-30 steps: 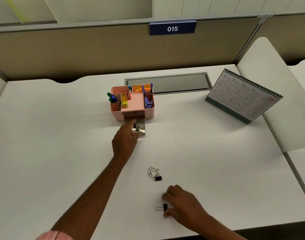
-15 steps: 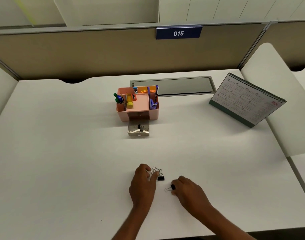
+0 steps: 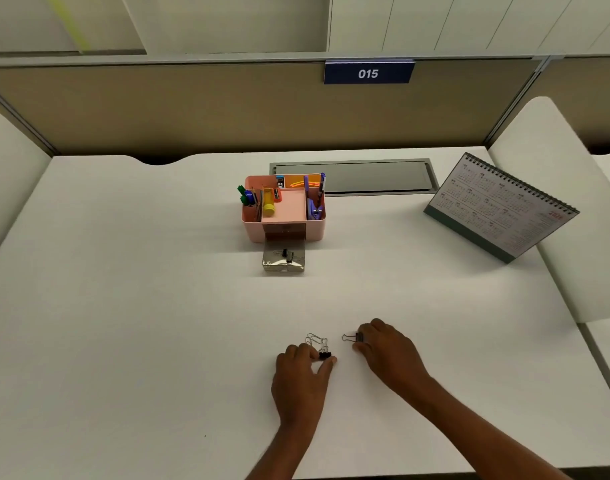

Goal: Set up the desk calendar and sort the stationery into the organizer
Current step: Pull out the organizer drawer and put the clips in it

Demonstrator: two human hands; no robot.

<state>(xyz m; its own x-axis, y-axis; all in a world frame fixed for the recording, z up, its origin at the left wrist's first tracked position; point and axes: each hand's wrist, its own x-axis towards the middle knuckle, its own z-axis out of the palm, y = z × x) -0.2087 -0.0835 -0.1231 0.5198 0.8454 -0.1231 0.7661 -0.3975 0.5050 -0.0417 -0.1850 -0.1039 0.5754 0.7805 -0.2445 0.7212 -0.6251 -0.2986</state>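
A pink organizer (image 3: 315, 232) stands mid-desk holding pens, a yellow glue stick and markers. Its clear drawer (image 3: 283, 259) is pulled out in front, with one black binder clip inside. The desk calendar (image 3: 501, 211) stands upright at the right. Near the front edge, my left hand (image 3: 301, 375) pinches a black binder clip (image 3: 325, 355) beside a small heap of paper clips (image 3: 315, 341). My right hand (image 3: 388, 349) holds a second binder clip (image 3: 353, 337) at its fingertips, just above the desk.
A grey cable-tray lid (image 3: 353, 176) is set into the desk behind the organizer. A beige partition with a "015" sign (image 3: 368, 72) backs the desk. White side dividers (image 3: 556, 202) rise at the left and right edges.
My left hand left the drawer, came back to the front and closed on the binder clip by the paper clips. My right hand moved its clip forward and slightly right.
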